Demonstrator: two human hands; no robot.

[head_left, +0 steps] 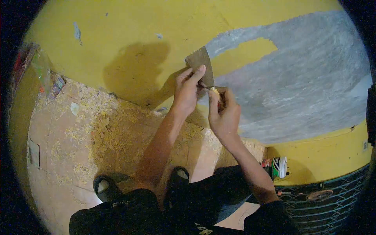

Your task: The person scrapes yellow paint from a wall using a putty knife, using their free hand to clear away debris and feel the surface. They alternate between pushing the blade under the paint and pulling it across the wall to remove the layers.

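Observation:
A putty knife with a broad metal blade is held up in front of the wall, its blade tilted up and to the left. My right hand is closed around its yellowish handle. Against the lower left part of the blade, the thumb and fingers of my left hand pinch the metal, thumb on the near face. Behind the hands, the yellow painted wall has a large grey patch where the paint is off. Inside that patch sits a remaining strip of yellow paint.
Yellow paint flakes litter the tiled floor along the wall's foot. A paint bucket stands at the lower right, beside a dark patterned mat with a round brownish object on it. Plastic wrapping hangs at the far left.

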